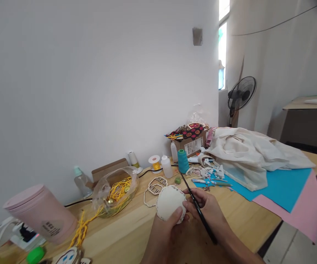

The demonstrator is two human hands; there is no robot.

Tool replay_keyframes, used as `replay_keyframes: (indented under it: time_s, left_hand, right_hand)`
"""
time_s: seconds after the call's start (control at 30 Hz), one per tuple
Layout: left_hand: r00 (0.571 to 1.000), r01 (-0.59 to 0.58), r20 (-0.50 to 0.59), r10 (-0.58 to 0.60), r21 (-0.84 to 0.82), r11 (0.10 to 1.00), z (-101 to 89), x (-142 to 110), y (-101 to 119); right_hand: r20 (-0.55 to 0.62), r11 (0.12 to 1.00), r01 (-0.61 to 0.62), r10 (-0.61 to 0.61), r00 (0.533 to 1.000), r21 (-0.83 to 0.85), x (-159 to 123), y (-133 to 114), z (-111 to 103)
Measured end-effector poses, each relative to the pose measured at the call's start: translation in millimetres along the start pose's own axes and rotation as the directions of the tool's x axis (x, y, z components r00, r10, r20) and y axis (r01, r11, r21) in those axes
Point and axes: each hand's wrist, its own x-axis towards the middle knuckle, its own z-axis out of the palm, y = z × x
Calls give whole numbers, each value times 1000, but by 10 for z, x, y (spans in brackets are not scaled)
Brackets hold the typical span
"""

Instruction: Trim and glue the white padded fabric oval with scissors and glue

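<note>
My left hand (166,227) is closed round a round white fabric-covered piece (170,202), thumb pressed on its face, held just above the wooden table (240,216). My right hand (206,209) is closed on a thin black tool (198,209), likely scissors or a brush, whose tip points up and left past the piece's right edge. A laser-cut wooden frame (156,186) lies flat on the table just behind the white piece.
A pink tumbler (41,214) stands at the left. Nearby are a plastic bag of yellow cords (117,192), a teal thread spool (183,161), a white glue bottle (166,167) and a cardboard box (192,143). Cream cloth (246,154) lies on blue and pink sheets (290,187).
</note>
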Motion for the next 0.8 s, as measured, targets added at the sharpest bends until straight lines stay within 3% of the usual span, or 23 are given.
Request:
replay_keyframes:
  time_s: [0.2,0.5,0.8]
  left_hand:
    - [999,-19,-34,24,125,992,-4,2,16]
    - [992,12,-122,27,308,951,43,15,28]
    - [972,-17,-207,111,408,913,46,47,6]
  right_hand:
    - [66,972,142,-131,989,-188,-24,31,-123]
    - [90,938,217,-199,976,-271,-115,8,-135]
    - [53,696,222,-255,966,-683,-184,-40,-64]
